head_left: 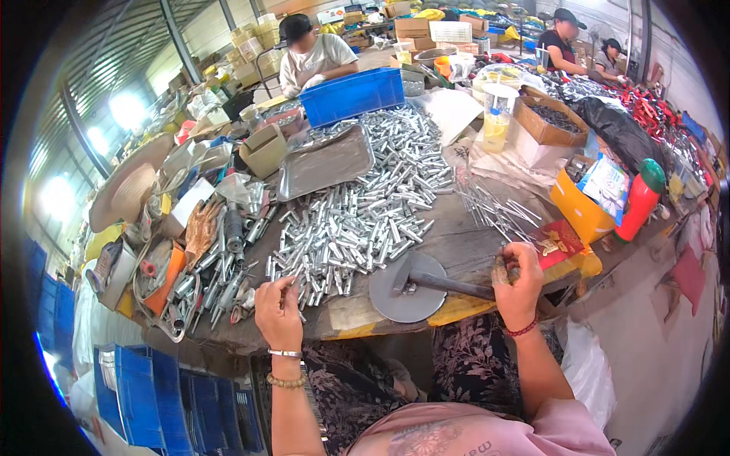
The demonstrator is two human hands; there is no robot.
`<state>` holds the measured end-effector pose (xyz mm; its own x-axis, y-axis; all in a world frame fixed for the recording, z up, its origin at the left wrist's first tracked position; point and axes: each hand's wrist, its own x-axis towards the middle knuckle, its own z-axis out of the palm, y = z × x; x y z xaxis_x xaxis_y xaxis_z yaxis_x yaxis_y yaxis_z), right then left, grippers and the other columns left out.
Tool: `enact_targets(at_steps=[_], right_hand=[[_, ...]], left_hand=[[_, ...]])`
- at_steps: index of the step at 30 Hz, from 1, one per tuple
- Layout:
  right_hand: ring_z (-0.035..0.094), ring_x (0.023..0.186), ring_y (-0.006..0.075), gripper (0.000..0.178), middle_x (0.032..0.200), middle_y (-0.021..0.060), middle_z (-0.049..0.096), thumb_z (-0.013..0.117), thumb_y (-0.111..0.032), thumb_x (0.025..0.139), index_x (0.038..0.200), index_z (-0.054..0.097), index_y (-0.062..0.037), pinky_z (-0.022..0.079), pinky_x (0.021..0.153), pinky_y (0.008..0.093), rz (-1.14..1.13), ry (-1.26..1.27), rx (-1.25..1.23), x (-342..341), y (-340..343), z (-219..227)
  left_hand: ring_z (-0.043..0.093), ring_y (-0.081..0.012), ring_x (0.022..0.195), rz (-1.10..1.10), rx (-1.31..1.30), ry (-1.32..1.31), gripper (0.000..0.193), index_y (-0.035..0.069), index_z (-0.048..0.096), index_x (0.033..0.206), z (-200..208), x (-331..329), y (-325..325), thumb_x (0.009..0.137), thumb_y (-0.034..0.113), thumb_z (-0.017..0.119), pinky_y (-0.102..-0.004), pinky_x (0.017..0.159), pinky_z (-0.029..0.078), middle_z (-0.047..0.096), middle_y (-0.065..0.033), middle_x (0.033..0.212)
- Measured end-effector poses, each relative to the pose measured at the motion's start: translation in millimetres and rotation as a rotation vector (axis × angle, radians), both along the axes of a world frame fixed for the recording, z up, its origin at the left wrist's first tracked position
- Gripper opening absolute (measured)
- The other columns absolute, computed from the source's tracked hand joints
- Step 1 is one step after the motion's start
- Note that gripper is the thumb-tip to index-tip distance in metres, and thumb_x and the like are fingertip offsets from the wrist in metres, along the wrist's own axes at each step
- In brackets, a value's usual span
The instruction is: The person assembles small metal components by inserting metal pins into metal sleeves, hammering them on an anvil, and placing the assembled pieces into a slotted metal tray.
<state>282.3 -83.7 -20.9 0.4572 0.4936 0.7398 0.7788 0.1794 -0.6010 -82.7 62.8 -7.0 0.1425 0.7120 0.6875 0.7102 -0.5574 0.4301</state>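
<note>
My left hand (278, 310) is at the table's front edge, beside a big heap of short silver metal tubes (361, 220). Its thumb and forefinger are pinched together; anything between them is too small to tell. My right hand (518, 283) is raised by the handle end of a hammer (456, 286), fingers curled in, and I cannot make out what they hold. The hammer's head lies on a round grey metal plate (408, 308). Beyond my right hand lie several thin metal rods (498, 209) and a red packet (557, 242).
A grey tray (327, 169) and a blue bin (352, 97) stand behind the heap. Tools and an orange glove (202, 232) crowd the left. On the right are a cup of yellow drink (496, 125), a yellow box (582, 207) and a red bottle (640, 201). Several people work farther off.
</note>
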Motion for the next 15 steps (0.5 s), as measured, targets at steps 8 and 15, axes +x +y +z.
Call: enact_targets(at_steps=[8, 15], right_hand=[[0.062, 0.084, 0.0289, 0.041, 0.099, 0.0121, 0.061, 0.07, 0.011, 0.071, 0.109, 0.06, -0.0029, 0.052, 0.073, 0.0352, -0.008, -0.009, 0.016, 2, -3, -2], [0.062, 0.084, 0.0281, 0.04, 0.098, 0.0119, 0.061, 0.068, 0.011, 0.073, 0.11, 0.061, -0.0028, 0.052, 0.072, 0.0347, -0.013, 0.012, -0.012, 1, -3, -2]], left_hand=[[0.05, -0.0095, 0.085, 0.006, -0.004, -0.294, 0.028, 0.002, 0.064, 0.133, -17, -10, 7, 0.108, 0.013, 0.063, -0.0244, 0.076, 0.046, 0.056, 0.002, 0.098], [0.053, -0.0118, 0.077, -0.037, -0.05, -0.354, 0.04, 0.004, 0.059, 0.142, -15, -6, 4, 0.105, 0.017, 0.068, -0.0269, 0.072, 0.049, 0.059, -0.001, 0.092]])
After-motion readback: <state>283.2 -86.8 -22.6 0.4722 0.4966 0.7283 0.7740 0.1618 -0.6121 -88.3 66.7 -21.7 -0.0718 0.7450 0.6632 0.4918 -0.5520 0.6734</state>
